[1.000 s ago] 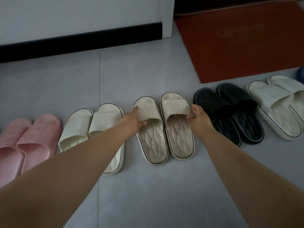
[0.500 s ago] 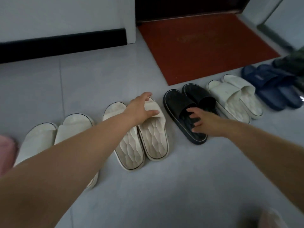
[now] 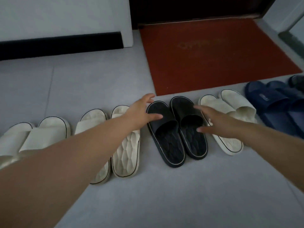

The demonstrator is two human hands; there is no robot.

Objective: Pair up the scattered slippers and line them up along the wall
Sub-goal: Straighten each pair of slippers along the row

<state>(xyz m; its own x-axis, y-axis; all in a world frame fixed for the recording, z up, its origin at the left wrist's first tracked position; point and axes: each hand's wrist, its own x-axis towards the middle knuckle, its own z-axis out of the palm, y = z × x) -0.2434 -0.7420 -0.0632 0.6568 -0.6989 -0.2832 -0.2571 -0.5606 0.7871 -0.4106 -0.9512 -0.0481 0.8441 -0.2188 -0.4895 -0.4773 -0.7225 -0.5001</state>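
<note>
A row of slipper pairs lies on the grey floor. In the middle sits a black pair [image 3: 177, 132] with pale edging. My left hand [image 3: 141, 112] hovers at its left side, fingers spread, thumb over the left black strap. My right hand [image 3: 215, 122] reaches in from the right with straight fingers over the right black slipper. Neither hand grips anything. A cream pair [image 3: 126, 150] lies left of the black one, partly under my left arm. Another cream pair [image 3: 37, 137] is at far left. An off-white pair [image 3: 230, 112] lies right of the black one.
A navy pair [image 3: 276, 102] lies at far right, with a darker slipper [image 3: 297, 81] behind it. A red doormat [image 3: 213, 55] lies in front of a dark doorway. The white wall with black skirting [image 3: 60, 43] runs along the back left.
My left hand let go of the cream slipper and moved right to the black pair. My right hand lifted off the black slipper and spread its fingers. The view swung right.
</note>
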